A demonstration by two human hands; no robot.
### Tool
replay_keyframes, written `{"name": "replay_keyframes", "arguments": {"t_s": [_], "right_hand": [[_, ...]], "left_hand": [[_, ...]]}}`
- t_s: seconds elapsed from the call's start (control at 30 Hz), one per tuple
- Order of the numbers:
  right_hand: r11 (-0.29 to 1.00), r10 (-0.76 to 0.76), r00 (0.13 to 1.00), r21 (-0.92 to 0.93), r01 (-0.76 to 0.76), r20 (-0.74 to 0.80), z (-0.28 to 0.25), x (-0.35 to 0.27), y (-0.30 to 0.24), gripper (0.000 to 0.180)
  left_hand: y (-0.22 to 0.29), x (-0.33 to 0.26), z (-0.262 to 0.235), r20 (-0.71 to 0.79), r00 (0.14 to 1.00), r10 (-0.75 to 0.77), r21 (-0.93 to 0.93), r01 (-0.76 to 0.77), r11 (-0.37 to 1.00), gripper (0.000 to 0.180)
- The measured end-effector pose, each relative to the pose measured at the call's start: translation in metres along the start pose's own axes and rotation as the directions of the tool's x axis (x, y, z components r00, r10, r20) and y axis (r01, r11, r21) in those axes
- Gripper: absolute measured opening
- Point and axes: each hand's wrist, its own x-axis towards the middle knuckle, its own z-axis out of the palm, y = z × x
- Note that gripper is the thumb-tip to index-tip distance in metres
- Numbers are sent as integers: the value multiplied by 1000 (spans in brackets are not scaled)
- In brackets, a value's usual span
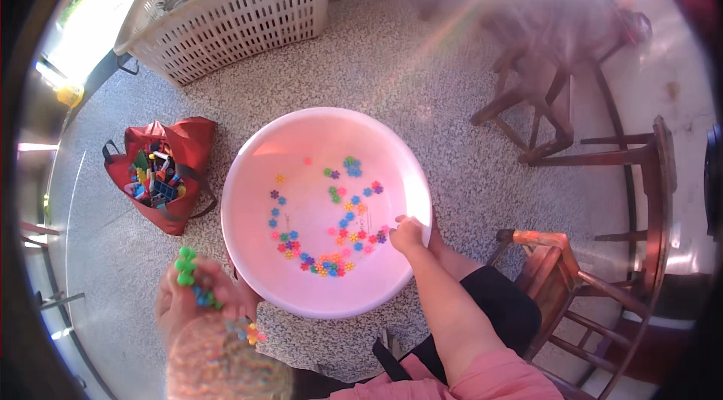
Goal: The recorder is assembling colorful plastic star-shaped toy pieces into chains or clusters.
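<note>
My left hand [197, 296], at the lower left outside the basin, is closed around a chain of linked flower-shaped plastic pieces [185, 266]. Its top end is bright green, with blue ones lower down and an orange and pink end near the wrist. A blurred patch covers the left forearm. My right hand [407, 235] reaches inside the right wall of a pink round basin [324, 123]. Its fingers are curled together beside some small flower pieces [374, 239]; whatever they pinch is too small to make out. Many more colourful flower pieces lie scattered over the basin's bottom.
To the left, a red bag [197, 136] stands open, full of mixed building bricks [157, 178]. A white slatted basket [241, 35] holding metal items is at the upper left. Wooden chairs [553, 279] and a wooden stool frame [542, 117] stand on the right, on a speckled floor [392, 53].
</note>
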Motion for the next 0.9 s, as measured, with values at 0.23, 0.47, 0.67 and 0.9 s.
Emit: {"name": "replay_keyframes", "arguments": {"t_s": [0.23, 0.47, 0.67, 0.9], "right_hand": [[969, -62, 956, -212, 126, 286, 56, -6, -32, 34], [953, -155, 865, -157, 257, 477, 92, -23, -35, 22], [984, -172, 871, 34, 176, 461, 87, -24, -45, 23], [824, -490, 763, -62, 564, 423, 99, -59, -81, 25]], "left_hand": [[-1, 0, -9, 42, 998, 37, 73, -40, 997, 33], [3, 1, -16, 86, 996, 34, 53, -38, 998, 33], [7, -4, -12, 93, 995, 46, 28, -49, 998, 32], [6, -11, -14, 63, 996, 67, 87, -72, 994, 33]]}}
